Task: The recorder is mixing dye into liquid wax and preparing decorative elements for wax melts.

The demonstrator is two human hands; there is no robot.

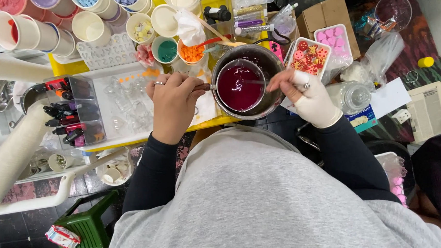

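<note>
A small clear cup (pixel 239 85) filled with dark magenta liquid sits inside a larger dark metal pot (pixel 265 66) at the front edge of a yellow table (pixel 66 67), right before the person's grey-clad torso. A thin rod (pixel 259 82) lies across the liquid, its end at the fingertips of the right hand.

The left hand (pixel 173 105) is bare, with a ring on one finger. It rests knuckles-up just left of the pot, fingers curled shut around a short handle (pixel 203 87) that runs to the cup's rim. Its black sleeve comes straight up from the lower left, wrist level with the table edge.

The right hand (pixel 309 98) wears a pale glove with a ring over it. It comes in from the lower right, wrist bent inward, thumb and forefingers pinched together on the rod at the pot's right rim; the other fingers are tucked loosely.

Just right of the pot stands a white tray of red and pink moulded shapes (pixel 309 56), with a clear plastic bottle (pixel 352 96) lying near the gloved wrist. Behind the pot are small cups of green (pixel 165 50) and orange (pixel 192 52) material, and to the left a clear mould tray (pixel 126 102) beside a rack of dark small bottles (pixel 67 116).
</note>
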